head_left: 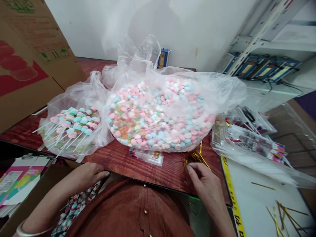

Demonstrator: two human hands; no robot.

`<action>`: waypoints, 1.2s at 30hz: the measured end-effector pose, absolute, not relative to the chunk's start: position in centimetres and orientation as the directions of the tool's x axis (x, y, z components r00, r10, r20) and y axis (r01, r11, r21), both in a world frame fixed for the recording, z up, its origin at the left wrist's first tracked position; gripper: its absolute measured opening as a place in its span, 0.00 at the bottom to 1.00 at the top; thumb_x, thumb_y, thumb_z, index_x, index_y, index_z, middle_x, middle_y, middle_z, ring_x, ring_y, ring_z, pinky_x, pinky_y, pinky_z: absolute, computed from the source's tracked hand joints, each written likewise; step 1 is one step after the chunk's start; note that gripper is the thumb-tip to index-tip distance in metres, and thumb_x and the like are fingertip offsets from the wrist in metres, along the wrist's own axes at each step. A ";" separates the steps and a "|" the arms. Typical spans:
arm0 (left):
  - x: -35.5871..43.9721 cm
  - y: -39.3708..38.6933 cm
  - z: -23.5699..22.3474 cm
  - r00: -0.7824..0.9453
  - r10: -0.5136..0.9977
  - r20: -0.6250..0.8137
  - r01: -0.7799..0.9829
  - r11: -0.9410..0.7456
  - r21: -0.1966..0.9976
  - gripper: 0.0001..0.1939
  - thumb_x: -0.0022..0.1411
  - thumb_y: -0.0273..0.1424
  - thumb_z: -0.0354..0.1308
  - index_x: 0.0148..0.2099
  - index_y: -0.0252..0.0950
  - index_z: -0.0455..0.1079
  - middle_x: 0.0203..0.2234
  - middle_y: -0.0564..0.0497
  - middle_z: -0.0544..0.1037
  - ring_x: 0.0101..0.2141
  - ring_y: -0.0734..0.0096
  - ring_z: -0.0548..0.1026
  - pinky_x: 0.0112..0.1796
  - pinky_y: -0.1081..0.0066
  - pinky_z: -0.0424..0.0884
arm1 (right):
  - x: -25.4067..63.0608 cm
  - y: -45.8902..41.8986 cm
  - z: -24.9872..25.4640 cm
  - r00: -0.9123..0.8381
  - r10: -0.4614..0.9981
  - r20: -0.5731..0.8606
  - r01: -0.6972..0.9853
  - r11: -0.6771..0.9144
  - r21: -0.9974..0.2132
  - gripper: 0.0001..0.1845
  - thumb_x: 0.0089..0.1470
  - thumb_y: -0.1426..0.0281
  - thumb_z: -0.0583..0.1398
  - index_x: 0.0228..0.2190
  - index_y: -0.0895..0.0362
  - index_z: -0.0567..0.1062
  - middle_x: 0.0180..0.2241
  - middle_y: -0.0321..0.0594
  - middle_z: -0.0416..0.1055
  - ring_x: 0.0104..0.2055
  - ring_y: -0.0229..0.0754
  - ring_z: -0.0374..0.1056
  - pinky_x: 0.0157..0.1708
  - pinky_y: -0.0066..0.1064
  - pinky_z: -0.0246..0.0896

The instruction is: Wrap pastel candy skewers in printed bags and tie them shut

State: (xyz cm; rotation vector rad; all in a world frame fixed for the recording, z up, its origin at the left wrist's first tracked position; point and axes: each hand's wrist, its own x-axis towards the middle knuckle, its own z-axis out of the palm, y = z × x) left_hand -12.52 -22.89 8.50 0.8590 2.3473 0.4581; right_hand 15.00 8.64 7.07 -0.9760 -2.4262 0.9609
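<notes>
My right hand (207, 181) is at the table's front edge, with thumb and fingertips together at a bunch of gold twist ties (197, 158). How many ties lie between the fingers cannot be made out. My left hand (89, 175) is closed with curled fingers near the table edge, above a box of wrapped candy lollipops (74, 205); anything inside its fingers is hidden. A large clear bag of pastel candies (160, 115) fills the middle of the table. Left of it, striped candies on white sticks (74, 121) lie on another plastic bag (89, 90).
A big cardboard box (34, 49) stands at the left. Small flat packets (146, 156) lie before the candy bag. Clear printed bags (256, 141) are piled at the right, above a white surface (259, 204) with loose gold ties (283, 214). Shelving (276, 46) stands behind.
</notes>
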 end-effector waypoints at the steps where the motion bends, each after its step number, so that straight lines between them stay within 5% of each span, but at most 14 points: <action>1: -12.3 -21.3 9.8 -0.483 0.754 -0.445 0.552 0.657 0.514 0.20 0.62 0.44 0.56 0.24 0.37 0.72 0.20 0.53 0.75 0.24 0.69 0.70 0.28 0.73 0.58 | 14.8 7.9 6.8 -0.717 0.694 0.062 0.462 0.540 -0.704 0.14 0.61 0.61 0.56 0.34 0.55 0.78 0.36 0.41 0.78 0.38 0.46 0.73 0.39 0.33 0.63; 6: -9.1 -14.9 12.9 -0.162 0.934 -0.319 0.630 0.346 0.695 0.13 0.67 0.37 0.53 0.39 0.39 0.78 0.33 0.52 0.81 0.33 0.68 0.76 0.36 0.73 0.65 | 11.1 4.1 6.5 -0.819 0.559 0.128 0.357 0.671 -0.650 0.10 0.63 0.71 0.56 0.37 0.56 0.78 0.37 0.41 0.76 0.40 0.44 0.71 0.41 0.32 0.62; 9: -8.5 -12.1 11.1 -0.263 0.959 -0.102 0.655 0.255 0.711 0.14 0.69 0.32 0.51 0.48 0.39 0.78 0.43 0.48 0.82 0.43 0.64 0.77 0.46 0.70 0.67 | 7.5 3.0 6.1 -0.864 0.454 0.216 0.341 0.845 -0.412 0.08 0.62 0.73 0.58 0.40 0.55 0.78 0.38 0.41 0.76 0.41 0.46 0.70 0.40 0.33 0.60; 13: -9.2 -9.7 8.6 -0.444 0.893 0.074 0.647 0.262 0.716 0.15 0.70 0.31 0.49 0.47 0.36 0.78 0.42 0.45 0.83 0.42 0.62 0.79 0.43 0.68 0.70 | 4.4 2.5 4.7 -0.887 0.389 0.250 0.345 0.916 -0.203 0.05 0.61 0.75 0.60 0.36 0.57 0.78 0.38 0.45 0.76 0.39 0.48 0.68 0.36 0.36 0.54; 19: -9.4 -9.2 6.9 -0.494 0.846 0.200 0.659 0.214 0.722 0.13 0.70 0.29 0.51 0.48 0.35 0.77 0.40 0.46 0.83 0.40 0.64 0.80 0.43 0.68 0.72 | 6.0 1.3 3.3 -0.911 0.320 0.259 0.283 0.944 -0.172 0.06 0.60 0.76 0.60 0.36 0.57 0.78 0.33 0.42 0.75 0.34 0.47 0.64 0.35 0.38 0.50; 23: -8.7 -10.0 5.0 -0.391 0.891 0.230 0.791 0.198 0.579 0.13 0.66 0.25 0.56 0.51 0.36 0.75 0.45 0.45 0.82 0.45 0.60 0.78 0.47 0.63 0.72 | 7.2 1.1 3.3 -0.903 0.350 0.249 0.304 0.931 -0.204 0.06 0.61 0.76 0.59 0.36 0.55 0.77 0.33 0.42 0.74 0.35 0.47 0.65 0.35 0.37 0.51; 29: -7.3 -10.5 2.7 -0.344 0.872 0.348 0.902 0.203 0.382 0.09 0.67 0.26 0.54 0.37 0.35 0.76 0.35 0.46 0.80 0.40 0.58 0.75 0.44 0.57 0.72 | 7.1 2.2 3.4 -0.798 0.553 0.241 0.383 0.774 -0.505 0.08 0.63 0.73 0.56 0.42 0.56 0.75 0.39 0.42 0.73 0.40 0.44 0.70 0.38 0.32 0.60; 33: -7.0 -10.4 2.8 -0.296 0.888 0.352 0.903 0.139 0.407 0.06 0.65 0.25 0.56 0.36 0.35 0.74 0.33 0.47 0.78 0.38 0.60 0.74 0.41 0.61 0.72 | 6.1 2.1 3.5 -0.771 0.591 0.236 0.472 0.780 -0.411 0.12 0.63 0.71 0.57 0.47 0.56 0.75 0.42 0.44 0.74 0.39 0.46 0.71 0.36 0.33 0.60; 36: -7.0 -10.4 2.9 -0.258 0.910 0.326 0.891 0.094 0.445 0.04 0.64 0.25 0.57 0.37 0.36 0.73 0.34 0.47 0.78 0.38 0.61 0.74 0.40 0.63 0.72 | 5.6 2.0 3.4 -0.771 0.589 0.242 0.487 0.791 -0.371 0.07 0.62 0.73 0.58 0.39 0.55 0.77 0.38 0.42 0.74 0.35 0.45 0.71 0.33 0.32 0.58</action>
